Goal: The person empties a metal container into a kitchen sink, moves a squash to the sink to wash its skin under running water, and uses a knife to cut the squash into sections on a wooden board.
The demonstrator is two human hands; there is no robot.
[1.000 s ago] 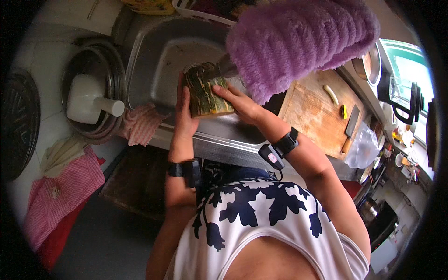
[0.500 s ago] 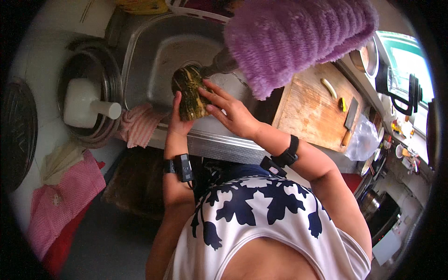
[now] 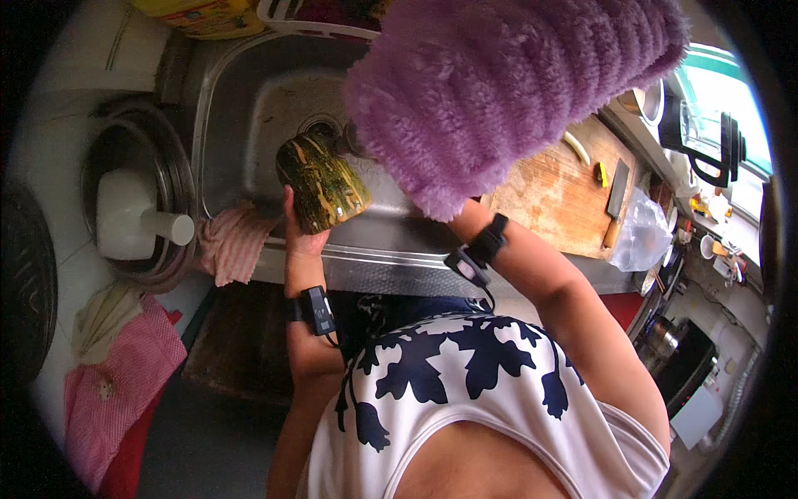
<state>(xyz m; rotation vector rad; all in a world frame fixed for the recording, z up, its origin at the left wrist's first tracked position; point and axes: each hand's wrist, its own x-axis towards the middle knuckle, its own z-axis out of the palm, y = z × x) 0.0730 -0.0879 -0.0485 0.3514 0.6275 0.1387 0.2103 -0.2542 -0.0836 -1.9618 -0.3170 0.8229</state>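
Over a steel sink (image 3: 241, 137), gripping striped squash (image 3: 322, 185) in left hand (image 3: 302, 239); impossible to tell right hand's grip behind purple cloth (image 3: 490, 91).

The squash (image 3: 322, 187) is dark green streaked with yellow, the fluffy cloth (image 3: 499, 91) purple.

Right, far: green-framed glass window (image 3: 733, 85), bright white light through pane. Left: off-white tiled surface (image 3: 62, 137), grout lines visible; wall or counter unclear. Left, near: dark grey floor (image 3: 208, 445), dimly lit.
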